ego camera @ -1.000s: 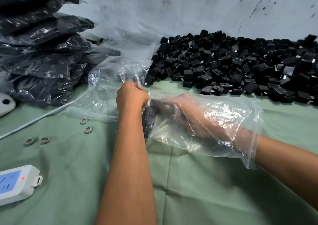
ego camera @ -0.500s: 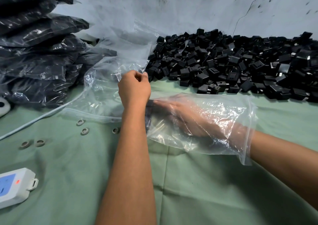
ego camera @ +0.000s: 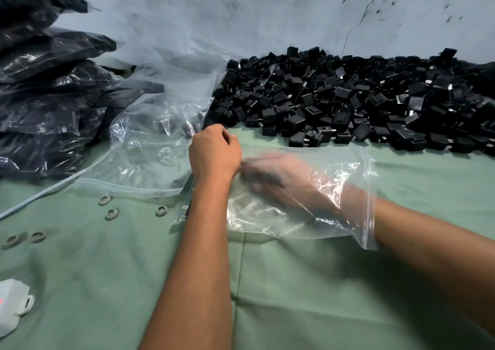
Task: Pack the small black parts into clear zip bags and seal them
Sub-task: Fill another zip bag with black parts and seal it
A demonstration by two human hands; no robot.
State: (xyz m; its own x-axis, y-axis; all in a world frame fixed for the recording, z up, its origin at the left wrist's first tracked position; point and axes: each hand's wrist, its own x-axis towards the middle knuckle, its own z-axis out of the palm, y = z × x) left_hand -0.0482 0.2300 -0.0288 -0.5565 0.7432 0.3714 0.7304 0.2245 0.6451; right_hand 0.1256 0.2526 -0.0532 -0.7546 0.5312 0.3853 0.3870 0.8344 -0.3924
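A clear zip bag (ego camera: 348, 189) lies on the green cloth with its mouth to the right. My right hand (ego camera: 281, 178) is inside it up to the wrist, fingers stretched left, blurred through the plastic. My left hand (ego camera: 214, 154) is a fist gripping the bag's left end. A dark sliver (ego camera: 187, 206) shows in the bag's corner behind my left forearm; I cannot tell what it is. A big pile of small black parts (ego camera: 348, 103) lies just beyond the bag along the wall.
Filled bags of black parts (ego camera: 48, 103) are stacked at the left. Empty clear bags (ego camera: 155, 140) lie crumpled beside them. Several grey washers (ego camera: 111, 214), a pale cable (ego camera: 40, 197) and a white device (ego camera: 13, 307) sit on the green cloth (ego camera: 294, 282).
My left hand has lifted a little away from me, still gripping the bag's end. My right hand has shifted inside the bag and is now blurred.
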